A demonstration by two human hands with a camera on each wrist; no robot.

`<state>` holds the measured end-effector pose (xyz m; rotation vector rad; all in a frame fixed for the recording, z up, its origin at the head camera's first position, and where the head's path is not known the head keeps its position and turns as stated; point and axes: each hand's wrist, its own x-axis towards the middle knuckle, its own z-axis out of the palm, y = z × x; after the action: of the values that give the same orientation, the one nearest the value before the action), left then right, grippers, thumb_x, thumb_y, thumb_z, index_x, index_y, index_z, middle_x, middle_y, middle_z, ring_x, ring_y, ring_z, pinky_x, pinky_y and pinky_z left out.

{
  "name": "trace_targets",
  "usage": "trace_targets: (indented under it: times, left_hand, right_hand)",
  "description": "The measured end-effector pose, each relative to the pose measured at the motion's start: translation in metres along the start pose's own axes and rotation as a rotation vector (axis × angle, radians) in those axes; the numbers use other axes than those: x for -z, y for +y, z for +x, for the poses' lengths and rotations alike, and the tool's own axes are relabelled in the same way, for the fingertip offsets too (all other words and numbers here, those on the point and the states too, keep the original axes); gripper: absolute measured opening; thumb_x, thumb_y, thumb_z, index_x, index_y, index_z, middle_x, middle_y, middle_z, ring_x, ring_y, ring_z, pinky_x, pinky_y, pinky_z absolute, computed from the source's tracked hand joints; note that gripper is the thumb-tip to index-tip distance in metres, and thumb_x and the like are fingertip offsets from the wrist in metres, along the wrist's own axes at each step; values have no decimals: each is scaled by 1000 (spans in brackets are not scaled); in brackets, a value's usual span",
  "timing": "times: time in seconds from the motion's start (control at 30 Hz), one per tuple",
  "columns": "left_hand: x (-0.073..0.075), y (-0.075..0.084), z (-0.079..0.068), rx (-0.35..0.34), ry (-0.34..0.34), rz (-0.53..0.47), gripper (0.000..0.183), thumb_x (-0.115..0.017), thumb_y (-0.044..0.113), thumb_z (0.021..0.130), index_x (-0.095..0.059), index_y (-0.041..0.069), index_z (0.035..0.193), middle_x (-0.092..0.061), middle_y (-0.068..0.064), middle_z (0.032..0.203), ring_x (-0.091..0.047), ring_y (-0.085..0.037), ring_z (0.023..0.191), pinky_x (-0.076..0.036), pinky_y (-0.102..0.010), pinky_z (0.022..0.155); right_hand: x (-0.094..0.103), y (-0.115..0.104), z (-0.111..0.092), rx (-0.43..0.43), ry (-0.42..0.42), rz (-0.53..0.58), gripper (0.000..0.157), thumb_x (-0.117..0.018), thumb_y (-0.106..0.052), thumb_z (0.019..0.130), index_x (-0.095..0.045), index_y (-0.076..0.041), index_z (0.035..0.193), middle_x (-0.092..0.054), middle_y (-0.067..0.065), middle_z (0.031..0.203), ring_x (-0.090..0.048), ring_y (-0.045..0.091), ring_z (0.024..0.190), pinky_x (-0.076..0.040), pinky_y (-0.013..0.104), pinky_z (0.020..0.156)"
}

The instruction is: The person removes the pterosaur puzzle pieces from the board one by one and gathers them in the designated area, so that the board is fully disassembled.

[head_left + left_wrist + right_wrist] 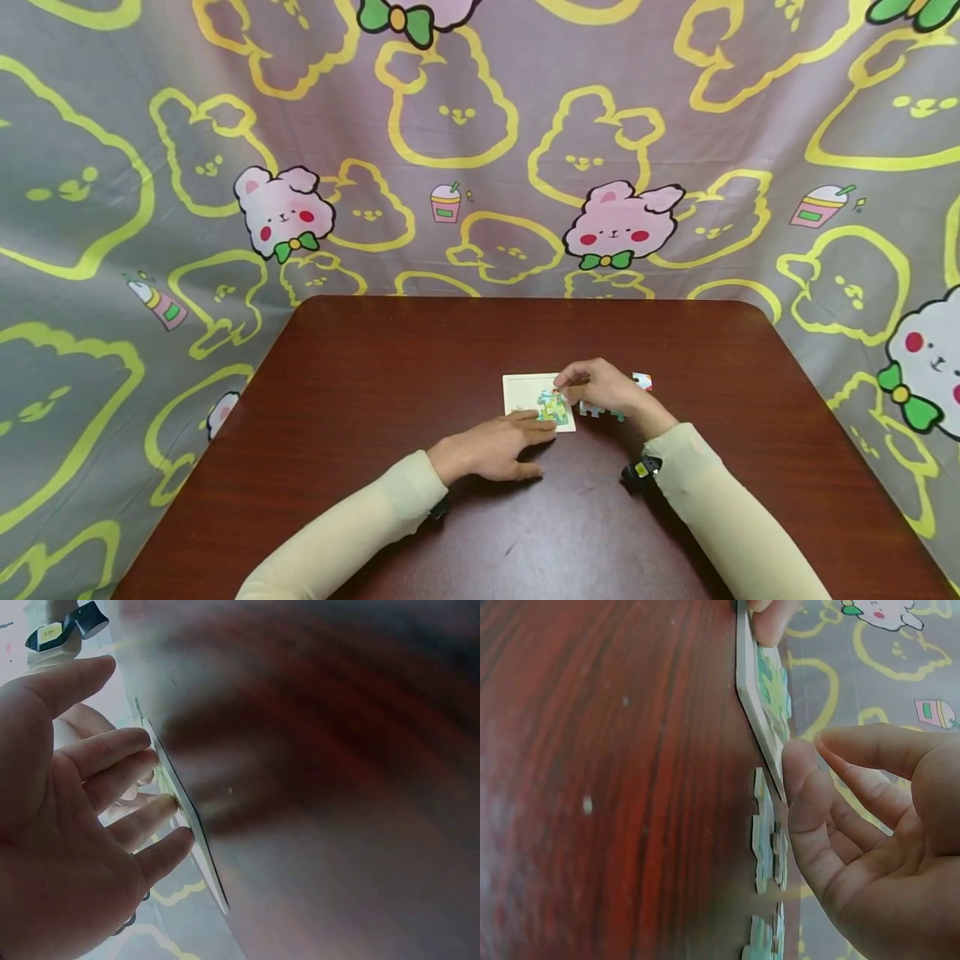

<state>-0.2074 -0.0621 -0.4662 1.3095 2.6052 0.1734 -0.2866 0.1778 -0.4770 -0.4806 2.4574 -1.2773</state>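
A pale square puzzle tray (519,386) lies on the table with joined green and blue jigsaw pieces (553,408) in its right part. My left hand (498,446) rests at the tray's near edge, fingers extended over the rim. In the left wrist view, the fingertips touch the tray edge (196,825). Over the tray's right side, my right hand (600,387) has thumb and fingers drawn together. A small puzzle piece with a bit of red (556,390) shows at its fingertips, mostly hidden. In the right wrist view, the curled fingers hide what they pinch.
Loose puzzle pieces (592,410) lie on the table right of the tray, partly under my right hand. Another piece (642,381) is farther right. The brown table (390,358) ends at a patterned curtain (480,167).
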Motion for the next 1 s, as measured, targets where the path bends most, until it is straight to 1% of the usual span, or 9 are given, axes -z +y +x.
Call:
trace_targets:
  times: [0.13, 0.3, 0.5, 0.7, 1.0]
  left_hand:
    - [0, -1, 0, 4, -5, -15, 61, -60, 42, 98, -47, 15, 150, -40, 4, 160, -32, -26, 151, -30, -37, 123]
    - [0, -2, 0, 10, -8, -23, 61, -60, 42, 97, -46, 16, 151, -39, 4, 160, -31, -25, 151, -29, -36, 124]
    - [0, -3, 1, 0, -6, -13, 61, -60, 42, 97, -46, 15, 151, -39, 2, 160, -32, -26, 151, -28, -35, 124]
    - [2, -3, 1, -3, -15, -10, 62, -61, 42, 97, -46, 14, 151, -39, 2, 160, -32, -27, 151, -28, -36, 124]
    - [6, -1, 2, 20, -29, -30, 62, -61, 42, 97, -45, 15, 151, -39, 3, 161, -31, -27, 151, -27, -36, 124]
  right_hand:
    - [-3, -4, 1, 11, -1, -10, 17, -66, -5, 91, -73, -4, 107, -75, 13, 97, -67, 18, 70, -53, 30, 55]
    - [-3, -6, 0, -17, -7, -15, 16, -66, -6, 91, -74, -7, 106, -74, 9, 92, -62, 20, 64, -53, 31, 56]
    - [-4, -7, -1, -40, -6, -26, 15, -67, -6, 91, -76, -9, 103, -74, 7, 88, -60, 19, 62, -52, 31, 57]
    - [-5, -6, 1, -31, -13, -10, 17, -69, -3, 88, -76, -7, 102, -74, 8, 84, -60, 18, 60, -52, 32, 56]
    - [-4, -5, 3, -34, 15, -32, 14, -70, -5, 89, -78, -11, 99, -75, 6, 88, -58, 15, 60, -51, 30, 55]
